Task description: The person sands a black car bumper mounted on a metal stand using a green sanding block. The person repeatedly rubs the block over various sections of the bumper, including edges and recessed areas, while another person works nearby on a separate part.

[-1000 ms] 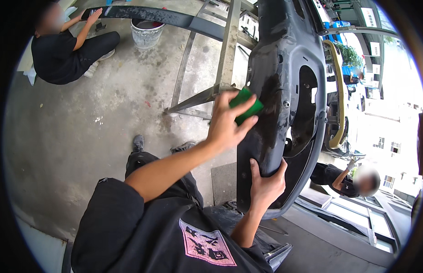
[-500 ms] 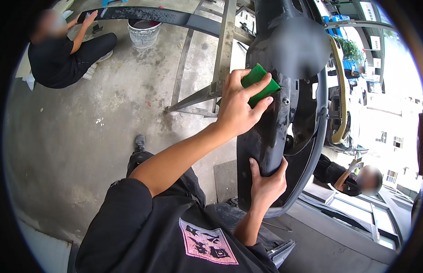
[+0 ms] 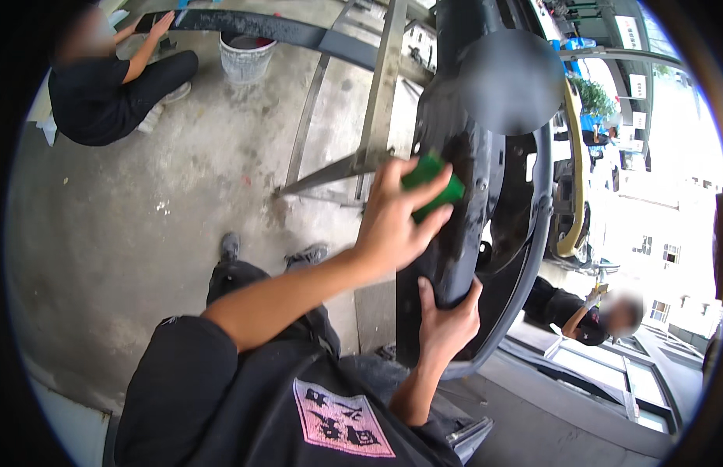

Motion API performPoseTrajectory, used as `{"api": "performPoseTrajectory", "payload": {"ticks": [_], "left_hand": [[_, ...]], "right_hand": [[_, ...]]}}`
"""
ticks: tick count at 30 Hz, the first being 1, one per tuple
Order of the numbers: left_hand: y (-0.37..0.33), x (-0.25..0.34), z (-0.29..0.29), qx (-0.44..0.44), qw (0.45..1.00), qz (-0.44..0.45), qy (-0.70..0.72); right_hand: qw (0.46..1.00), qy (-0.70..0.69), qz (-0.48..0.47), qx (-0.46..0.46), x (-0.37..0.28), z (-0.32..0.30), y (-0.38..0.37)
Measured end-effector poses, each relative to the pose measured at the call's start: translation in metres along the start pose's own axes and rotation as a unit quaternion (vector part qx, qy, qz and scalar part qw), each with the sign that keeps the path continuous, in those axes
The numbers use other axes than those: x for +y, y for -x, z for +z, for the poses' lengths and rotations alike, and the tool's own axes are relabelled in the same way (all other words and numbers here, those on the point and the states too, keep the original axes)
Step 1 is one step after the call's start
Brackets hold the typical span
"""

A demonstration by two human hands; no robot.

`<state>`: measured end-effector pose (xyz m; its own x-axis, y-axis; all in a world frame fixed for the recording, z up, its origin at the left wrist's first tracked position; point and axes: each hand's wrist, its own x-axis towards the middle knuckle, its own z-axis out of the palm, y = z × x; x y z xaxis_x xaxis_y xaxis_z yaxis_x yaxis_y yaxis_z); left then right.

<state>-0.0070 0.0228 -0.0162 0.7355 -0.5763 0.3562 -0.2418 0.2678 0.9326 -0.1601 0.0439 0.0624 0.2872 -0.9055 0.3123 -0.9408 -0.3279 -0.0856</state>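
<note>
1. I see a green block (image 3: 452, 192) in the left hand (image 3: 392, 222), at the rounded face of a long black bumper-like part (image 3: 464, 156). That grip is closed around the block, thumb on the near side, fingers on the far; block and face seem to touch, though blur makes it hard to judge.
2. The face has shiny dark patches, apparently wet. If the fingers are slick too, the block could slip out onto the concrete floor (image 3: 143, 257) and pick up grit that might scratch the part.
3. The right hand (image 3: 448, 327) spreads its grip over the near end, thumb to the left, fingers to the right. Should it slacken, a hard push could swing the part.
4. A metal stand (image 3: 382, 101) is just beside it, leftward. I cannot tell whether it bears the weight; poor support would make a shift likelier.
5. A small round fitting (image 3: 482, 185) sits just right of the block, which could snag there if pushed too far across.
</note>
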Motion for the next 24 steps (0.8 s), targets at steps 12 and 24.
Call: {"api": "performPoseTrajectory", "payload": {"ticks": [12,24], "left_hand": [[-0.021,-0.004,0.004,0.01,0.998,0.004,0.06],[0.031,0.016,0.009,-0.005,0.998,-0.005,0.07]], "right_hand": [[1.0,-0.006,-0.011,-0.003,0.001,-0.001,0.004],[1.0,0.004,0.003,0.003,0.004,0.001,0.008]]}}
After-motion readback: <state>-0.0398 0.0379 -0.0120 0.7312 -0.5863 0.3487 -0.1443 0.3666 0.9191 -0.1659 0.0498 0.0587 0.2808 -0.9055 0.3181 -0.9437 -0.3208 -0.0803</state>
